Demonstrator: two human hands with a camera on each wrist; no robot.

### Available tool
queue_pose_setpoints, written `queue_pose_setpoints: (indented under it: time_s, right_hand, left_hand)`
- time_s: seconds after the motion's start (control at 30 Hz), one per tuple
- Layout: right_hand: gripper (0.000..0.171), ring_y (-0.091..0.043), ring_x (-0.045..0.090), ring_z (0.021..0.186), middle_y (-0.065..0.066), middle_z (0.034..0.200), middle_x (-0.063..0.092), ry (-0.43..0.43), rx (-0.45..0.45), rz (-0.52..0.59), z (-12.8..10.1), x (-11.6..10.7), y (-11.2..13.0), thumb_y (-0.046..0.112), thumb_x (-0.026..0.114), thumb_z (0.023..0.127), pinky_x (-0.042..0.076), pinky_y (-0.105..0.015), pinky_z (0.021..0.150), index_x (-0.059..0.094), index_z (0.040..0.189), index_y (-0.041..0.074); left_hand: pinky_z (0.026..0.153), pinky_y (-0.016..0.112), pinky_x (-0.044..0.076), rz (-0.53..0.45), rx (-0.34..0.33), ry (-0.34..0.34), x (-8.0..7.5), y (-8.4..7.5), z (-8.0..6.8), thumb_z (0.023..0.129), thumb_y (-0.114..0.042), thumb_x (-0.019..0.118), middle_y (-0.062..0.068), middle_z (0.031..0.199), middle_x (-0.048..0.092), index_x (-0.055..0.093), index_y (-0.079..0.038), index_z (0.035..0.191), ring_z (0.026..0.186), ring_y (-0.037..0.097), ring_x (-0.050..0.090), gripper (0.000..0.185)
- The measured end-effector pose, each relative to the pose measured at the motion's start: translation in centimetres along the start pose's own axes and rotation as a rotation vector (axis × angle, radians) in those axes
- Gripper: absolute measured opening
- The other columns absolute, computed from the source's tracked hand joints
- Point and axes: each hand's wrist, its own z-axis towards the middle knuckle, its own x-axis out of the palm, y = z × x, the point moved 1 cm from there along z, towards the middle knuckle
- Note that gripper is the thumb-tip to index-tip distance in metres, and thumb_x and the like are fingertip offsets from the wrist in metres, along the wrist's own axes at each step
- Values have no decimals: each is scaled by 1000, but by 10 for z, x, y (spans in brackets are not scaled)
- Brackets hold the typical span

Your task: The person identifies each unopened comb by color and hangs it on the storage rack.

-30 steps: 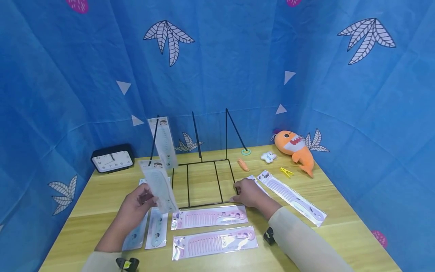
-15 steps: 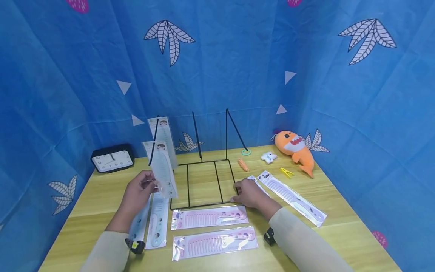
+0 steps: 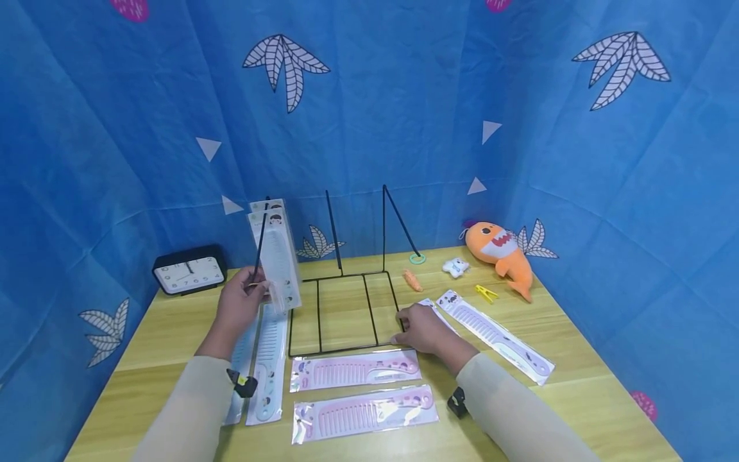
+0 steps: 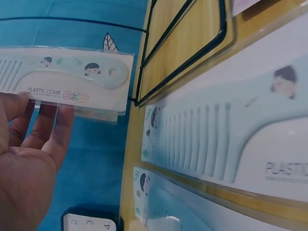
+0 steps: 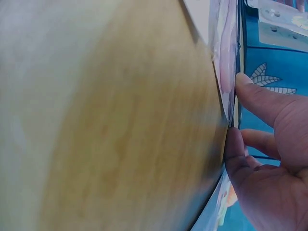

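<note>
My left hand (image 3: 238,309) pinches the lower left edge of a packaged light-blue comb (image 3: 276,260). This comb hangs upright on the left rod of a black wire rack (image 3: 319,314), its top close to the rod. Just behind it, mostly covered, hangs another packaged comb (image 3: 274,205). In the left wrist view the held comb's package (image 4: 103,94) reads "PLASTIC COMB", and my thumb and fingers are at its edge. My right hand (image 3: 426,328) grips the rack's front right corner, thumb and fingers on either side of the frame in the right wrist view.
Blue packaged combs (image 3: 268,366) lie left of the rack. Pink ones (image 3: 358,371) lie in front, and purple ones (image 3: 496,337) to the right. A clock (image 3: 192,269) stands back left. An orange plush shark (image 3: 501,253), yellow clip (image 3: 487,293) and small trinkets sit at right.
My left hand has moved up and away from me, sliding the packaged comb back along the left rod toward the one behind. The right hand stays on the rack corner.
</note>
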Motion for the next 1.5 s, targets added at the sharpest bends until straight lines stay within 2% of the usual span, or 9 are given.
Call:
queue_pose_setpoints:
  time_s: [0.23, 0.4, 0.53, 0.63, 0.73, 0.87, 1.07, 1.27, 1.5]
  right_hand:
    - [46, -12, 33, 61, 5, 65, 36, 5, -11, -6, 0, -2, 1, 25, 91, 90, 27, -27, 57, 51, 76, 11]
    - [47, -12, 33, 61, 5, 64, 36, -4, -12, -9, -1, -1, 0, 25, 92, 90, 27, -27, 57, 49, 75, 13]
    - [42, -12, 34, 63, 5, 66, 37, -4, 1, -9, 0, -1, 0, 27, 92, 90, 27, -28, 59, 55, 78, 11]
    - [34, -13, 37, 64, 4, 67, 41, -4, 12, 0, 1, 0, 0, 27, 93, 90, 30, -28, 59, 66, 87, 6]
    - [34, -12, 37, 63, 4, 67, 42, -1, 11, 7, 2, -1, -1, 26, 92, 90, 31, -28, 59, 68, 89, 2]
    - [40, -12, 35, 62, 4, 66, 39, 2, 0, 8, 2, -1, -1, 25, 91, 91, 29, -28, 57, 59, 80, 3]
    - [43, -12, 34, 62, 4, 66, 38, 12, 4, 5, 1, 0, -1, 25, 91, 91, 27, -27, 57, 55, 78, 8]
    - [49, -11, 33, 61, 5, 65, 37, 8, -9, 0, 2, -1, -1, 27, 92, 91, 27, -26, 56, 48, 74, 12]
    - [50, -11, 31, 61, 5, 64, 36, 8, -8, 1, 2, 0, -1, 27, 91, 91, 26, -26, 57, 47, 74, 13]
  left_hand:
    - [112, 52, 61, 6, -52, 3, -4, 1, 12, 116, -17, 54, 14, 155, 61, 59, -14, 139, 142, 37, 64, 24]
    - [111, 51, 61, 3, -44, -4, -2, 1, 20, 115, -18, 55, 15, 156, 61, 60, -13, 141, 140, 39, 64, 27]
    - [108, 49, 63, 0, -29, -21, -2, 1, 23, 115, -16, 56, 17, 151, 64, 61, -10, 138, 140, 39, 65, 24]
    - [109, 51, 63, 10, -37, -20, -1, 0, 25, 115, -16, 56, 17, 151, 65, 61, -10, 136, 139, 39, 65, 22]
    - [111, 53, 61, 12, -51, -16, -1, -1, 26, 115, -18, 56, 17, 154, 64, 61, -11, 136, 140, 40, 65, 23]
    - [115, 56, 57, 6, -69, -3, -2, -2, 27, 115, -20, 57, 15, 156, 63, 61, -13, 138, 140, 39, 65, 24]
    - [118, 58, 55, 11, -63, 12, -3, 0, 28, 115, -21, 56, 16, 157, 62, 60, -14, 140, 140, 40, 65, 26]
    - [123, 65, 46, 29, -83, 21, -5, 0, 27, 116, -23, 56, 14, 158, 61, 59, -17, 141, 141, 41, 64, 26]
    - [117, 58, 56, 29, -51, 8, -3, 2, 30, 115, -21, 56, 17, 151, 65, 61, -13, 137, 141, 40, 64, 23]
